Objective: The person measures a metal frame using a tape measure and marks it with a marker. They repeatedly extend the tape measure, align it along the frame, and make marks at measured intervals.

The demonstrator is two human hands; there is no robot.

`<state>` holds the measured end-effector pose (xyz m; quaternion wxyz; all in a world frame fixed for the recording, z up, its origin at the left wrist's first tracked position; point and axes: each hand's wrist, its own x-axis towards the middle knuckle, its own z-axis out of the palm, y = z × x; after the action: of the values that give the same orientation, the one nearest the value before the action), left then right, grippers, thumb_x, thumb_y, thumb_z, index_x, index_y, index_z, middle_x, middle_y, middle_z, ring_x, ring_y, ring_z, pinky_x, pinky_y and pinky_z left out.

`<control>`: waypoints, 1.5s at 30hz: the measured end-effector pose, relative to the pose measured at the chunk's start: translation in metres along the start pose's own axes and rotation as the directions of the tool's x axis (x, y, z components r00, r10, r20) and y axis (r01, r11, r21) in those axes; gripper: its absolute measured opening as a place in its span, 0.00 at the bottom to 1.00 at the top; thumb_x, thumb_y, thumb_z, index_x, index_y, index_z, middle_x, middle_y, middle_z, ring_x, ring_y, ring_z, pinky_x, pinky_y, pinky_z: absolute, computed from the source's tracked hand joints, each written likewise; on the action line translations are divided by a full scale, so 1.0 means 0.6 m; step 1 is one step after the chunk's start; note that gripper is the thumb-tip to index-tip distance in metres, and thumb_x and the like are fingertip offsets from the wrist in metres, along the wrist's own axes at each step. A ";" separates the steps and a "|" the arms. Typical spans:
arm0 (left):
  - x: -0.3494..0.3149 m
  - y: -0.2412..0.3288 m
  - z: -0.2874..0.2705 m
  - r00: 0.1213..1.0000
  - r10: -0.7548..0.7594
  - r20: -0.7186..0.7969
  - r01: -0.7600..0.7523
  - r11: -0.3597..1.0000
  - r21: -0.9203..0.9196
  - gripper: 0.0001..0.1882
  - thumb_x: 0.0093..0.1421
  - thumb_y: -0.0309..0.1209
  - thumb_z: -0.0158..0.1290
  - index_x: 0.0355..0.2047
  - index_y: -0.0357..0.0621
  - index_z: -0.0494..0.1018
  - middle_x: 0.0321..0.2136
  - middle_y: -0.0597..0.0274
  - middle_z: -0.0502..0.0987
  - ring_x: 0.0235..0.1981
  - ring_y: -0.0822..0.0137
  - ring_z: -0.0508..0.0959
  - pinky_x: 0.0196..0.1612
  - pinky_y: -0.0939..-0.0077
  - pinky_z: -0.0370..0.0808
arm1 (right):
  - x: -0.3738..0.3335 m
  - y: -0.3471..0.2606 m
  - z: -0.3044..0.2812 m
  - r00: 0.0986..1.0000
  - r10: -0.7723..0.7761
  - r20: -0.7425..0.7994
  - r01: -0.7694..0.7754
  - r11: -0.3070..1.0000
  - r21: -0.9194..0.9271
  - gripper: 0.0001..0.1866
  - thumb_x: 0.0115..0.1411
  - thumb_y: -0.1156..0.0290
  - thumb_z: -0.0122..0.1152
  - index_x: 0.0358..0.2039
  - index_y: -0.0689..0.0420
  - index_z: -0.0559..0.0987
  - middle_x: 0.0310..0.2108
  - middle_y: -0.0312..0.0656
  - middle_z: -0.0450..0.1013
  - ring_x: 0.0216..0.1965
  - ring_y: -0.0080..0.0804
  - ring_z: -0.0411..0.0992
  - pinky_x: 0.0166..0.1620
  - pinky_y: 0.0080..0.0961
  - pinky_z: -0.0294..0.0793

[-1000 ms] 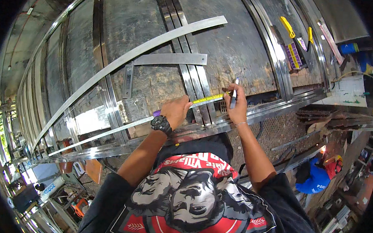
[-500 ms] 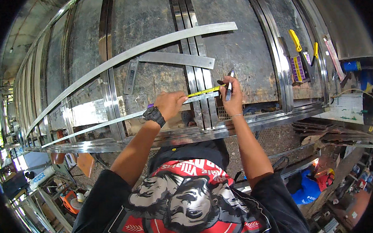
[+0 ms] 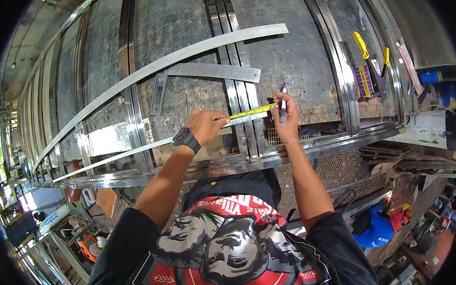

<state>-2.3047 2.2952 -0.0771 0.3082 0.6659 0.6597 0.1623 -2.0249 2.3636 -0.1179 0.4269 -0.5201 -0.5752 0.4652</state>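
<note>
The left hand (image 3: 204, 126) pinches a yellow measuring tape (image 3: 248, 113) and the thin metal strip (image 3: 120, 157) under it. The right hand (image 3: 286, 114) holds a pen (image 3: 283, 105) in its fingers, and its thumb is at the end of the tape. The tape goes from hand to hand, over the shiny bars (image 3: 246, 136) that lie on the dark tabletop (image 3: 300, 63).

One second ago the hands were a bit closer together. Now more yellow tape shows between them. A purple bit poked out by the left hand in both earlier pictures, and now it can't be seen. The pen is in the right hand, just as before. The long flat bar (image 3: 159, 68) and the metal square (image 3: 211, 71) lie across the bars in the same spots.

Some things are hard to see. The left hand and the watch (image 3: 187, 139) hide part of the strip. A small dark thing by the right fingers is too tiny to tell. The black round edge cuts off the far left end of the shiny frame (image 3: 205, 168). At the lower right, someone in a blue shirt (image 3: 374, 230) is partly hidden.
</note>
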 end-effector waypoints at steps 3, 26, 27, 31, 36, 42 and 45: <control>-0.001 0.008 -0.005 1.000 -0.011 0.007 0.011 1.000 0.001 0.16 0.66 0.48 0.62 0.37 0.50 0.89 0.29 0.55 0.86 0.30 0.52 0.84 0.48 0.60 0.72 | 0.000 -0.001 -0.002 0.999 -0.047 -0.004 0.047 0.996 -0.077 0.21 0.64 0.83 0.64 0.56 0.55 0.76 0.44 0.36 0.75 0.47 0.26 0.74 0.53 0.24 0.75; -0.007 0.005 -0.002 0.999 0.031 0.025 -0.032 0.999 0.031 0.15 0.70 0.44 0.58 0.38 0.52 0.89 0.36 0.61 0.88 0.32 0.60 0.78 0.51 0.62 0.62 | -0.014 -0.063 -0.027 0.985 -0.092 -0.148 0.083 0.995 -0.063 0.18 0.75 0.61 0.59 0.54 0.62 0.82 0.41 0.44 0.81 0.41 0.32 0.79 0.49 0.31 0.77; -0.007 0.005 -0.002 0.999 0.036 0.016 -0.037 0.999 0.028 0.15 0.70 0.44 0.58 0.38 0.52 0.89 0.36 0.61 0.88 0.32 0.60 0.78 0.51 0.61 0.62 | -0.017 -0.063 -0.045 0.993 0.065 -0.099 -0.059 0.996 0.065 0.19 0.75 0.60 0.60 0.54 0.62 0.82 0.39 0.43 0.81 0.40 0.30 0.78 0.48 0.29 0.77; -0.007 0.009 -0.005 0.999 0.039 0.020 -0.039 0.999 0.017 0.15 0.70 0.44 0.58 0.38 0.52 0.89 0.36 0.61 0.88 0.31 0.59 0.76 0.52 0.60 0.62 | -0.013 -0.111 -0.041 0.964 0.257 0.063 -0.253 0.824 0.506 0.18 0.73 0.61 0.63 0.50 0.65 0.83 0.31 0.39 0.81 0.30 0.24 0.77 0.39 0.23 0.77; -0.005 0.005 -0.003 0.998 0.047 0.040 -0.049 0.998 0.034 0.15 0.69 0.45 0.58 0.39 0.51 0.89 0.36 0.60 0.88 0.30 0.57 0.75 0.51 0.61 0.63 | -0.008 -0.087 -0.030 0.915 0.303 0.267 -0.387 0.846 0.367 0.12 0.69 0.69 0.66 0.48 0.63 0.84 0.30 0.36 0.79 0.30 0.21 0.76 0.38 0.20 0.77; -0.005 0.006 -0.004 0.998 0.054 0.027 -0.055 0.998 0.044 0.15 0.69 0.45 0.59 0.39 0.51 0.89 0.35 0.61 0.88 0.31 0.57 0.75 0.52 0.59 0.62 | -0.006 -0.084 -0.015 0.928 0.240 0.285 -0.310 0.921 0.235 0.06 0.65 0.72 0.70 0.40 0.59 0.82 0.31 0.31 0.78 0.31 0.16 0.74 0.33 0.19 0.74; -0.005 0.004 -0.001 0.999 0.040 0.021 -0.041 0.998 0.043 0.15 0.69 0.45 0.58 0.39 0.52 0.89 0.35 0.63 0.88 0.31 0.58 0.75 0.53 0.59 0.62 | -0.005 -0.070 -0.014 0.958 0.134 0.252 -0.179 0.970 0.166 0.08 0.63 0.71 0.72 0.35 0.58 0.79 0.29 0.31 0.77 0.29 0.16 0.71 0.33 0.20 0.73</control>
<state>-2.3032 2.2922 -0.0747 0.2970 0.6873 0.6463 0.1473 -2.0250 2.3606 -0.0752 0.3634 -0.4618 -0.5329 0.6089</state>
